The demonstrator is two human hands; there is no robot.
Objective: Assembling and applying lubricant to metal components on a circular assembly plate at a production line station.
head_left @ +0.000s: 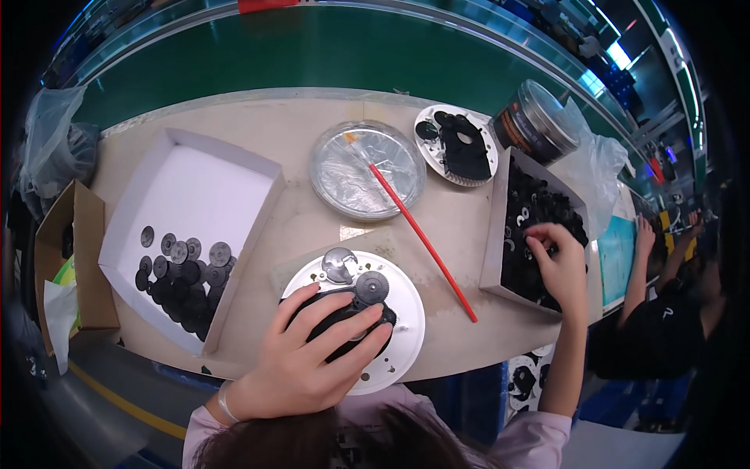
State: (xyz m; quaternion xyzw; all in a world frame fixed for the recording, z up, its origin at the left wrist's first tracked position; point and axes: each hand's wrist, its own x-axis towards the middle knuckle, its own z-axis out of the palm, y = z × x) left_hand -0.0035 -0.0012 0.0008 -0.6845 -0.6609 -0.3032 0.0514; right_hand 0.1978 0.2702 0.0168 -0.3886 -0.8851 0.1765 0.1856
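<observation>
A white round base (408, 320) lies in front of me, carrying a black housing, a dark grey gear (372, 288) and a round silvery part (339, 265). My left hand (312, 352) rests over the housing with its fingers spread across it; the thumb is hidden. Over at the right, my right hand (558, 262) reaches into a box (494, 258) heaped with small black parts (539, 203). Its thumb and index finger are bent toward each other among the parts. Whatever lies between those fingertips is too small to make out.
At left stands a white shallow box (211, 172) with dark gears (183, 293). A red-handled brush (426, 242) leans across a round clear container (367, 187). Behind are another white base (488, 156) with black parts and a tub (539, 121). Another person (656, 328) is at right.
</observation>
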